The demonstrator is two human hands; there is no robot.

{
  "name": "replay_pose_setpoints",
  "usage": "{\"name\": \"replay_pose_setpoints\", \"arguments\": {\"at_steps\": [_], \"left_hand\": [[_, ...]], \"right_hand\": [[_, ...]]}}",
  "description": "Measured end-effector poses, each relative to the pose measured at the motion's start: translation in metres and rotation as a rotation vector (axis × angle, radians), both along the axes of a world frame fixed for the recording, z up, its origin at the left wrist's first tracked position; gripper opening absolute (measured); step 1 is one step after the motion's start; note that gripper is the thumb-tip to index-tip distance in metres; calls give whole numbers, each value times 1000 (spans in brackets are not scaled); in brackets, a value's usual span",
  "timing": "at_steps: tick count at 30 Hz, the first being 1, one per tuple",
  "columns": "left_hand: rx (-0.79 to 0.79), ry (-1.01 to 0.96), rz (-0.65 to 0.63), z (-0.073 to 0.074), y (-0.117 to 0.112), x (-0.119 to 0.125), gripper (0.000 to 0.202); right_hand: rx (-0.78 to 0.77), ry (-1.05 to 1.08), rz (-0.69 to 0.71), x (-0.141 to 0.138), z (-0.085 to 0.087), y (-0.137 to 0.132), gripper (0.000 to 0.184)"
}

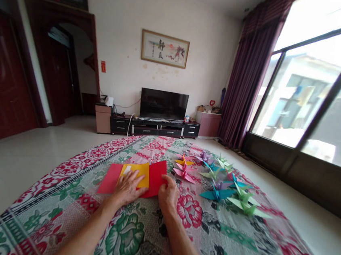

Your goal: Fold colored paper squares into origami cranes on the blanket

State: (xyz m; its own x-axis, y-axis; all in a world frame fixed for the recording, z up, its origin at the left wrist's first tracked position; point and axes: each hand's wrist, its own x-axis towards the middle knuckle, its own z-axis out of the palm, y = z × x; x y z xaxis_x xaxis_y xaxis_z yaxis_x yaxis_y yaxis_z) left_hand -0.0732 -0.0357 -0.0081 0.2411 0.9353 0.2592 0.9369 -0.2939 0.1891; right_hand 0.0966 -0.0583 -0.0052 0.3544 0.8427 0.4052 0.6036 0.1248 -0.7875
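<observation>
Yellow paper (pixel 138 170) under left hand (pixel 127 188), on red paper (pixel 108 182).

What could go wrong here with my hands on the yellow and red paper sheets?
The yellow paper sheet lies on the red paper sheet under the flat left hand; it could slip, so edges may misalign. The right hand at the red sheet's right edge is close to the pink folded paper crane; a sideways sweep might crush it. The soft floral cloth may wrinkle underneath.
</observation>
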Motion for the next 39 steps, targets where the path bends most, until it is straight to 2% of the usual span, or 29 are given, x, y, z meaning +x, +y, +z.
{"name": "replay_pose_setpoints", "arguments": {"at_steps": [5, 9, 14, 18, 22, 25, 32, 35, 37, 39], "left_hand": [[-66, 4, 46, 2, 4, -18, 57], [-25, 16, 69, 6, 6, -25, 54], [23, 5, -60, 7, 4, -11, 49], [6, 6, -126, 7, 5, -6, 53], [-1, 27, -99, 8, 7, -12, 54], [0, 24, -71, 7, 10, -18, 54], [51, 11, 65, 3, 11, -27, 48], [90, -61, 12, 7, 9, -20, 46], [157, -199, -18, 12, 9, -12, 45], [178, -423, 70, 18, 8, -2, 38]], "right_hand": [[3, -6, 19, 2, -1, -2, 42], [-8, 11, 25, 3, -1, 0, 42], [3, 31, -37, 5, 1, 1, 41], [66, 39, -74, 7, 4, -1, 40], [140, 54, -100, 11, 4, -1, 39], [136, 73, -109, 13, 3, -1, 38], [154, 80, -85, 13, 1, 0, 37], [199, 111, -37, 12, -1, 2, 33], [251, 158, 0, 12, -2, 3, 31], [290, 226, 42, 10, -3, 4, 31]]}}
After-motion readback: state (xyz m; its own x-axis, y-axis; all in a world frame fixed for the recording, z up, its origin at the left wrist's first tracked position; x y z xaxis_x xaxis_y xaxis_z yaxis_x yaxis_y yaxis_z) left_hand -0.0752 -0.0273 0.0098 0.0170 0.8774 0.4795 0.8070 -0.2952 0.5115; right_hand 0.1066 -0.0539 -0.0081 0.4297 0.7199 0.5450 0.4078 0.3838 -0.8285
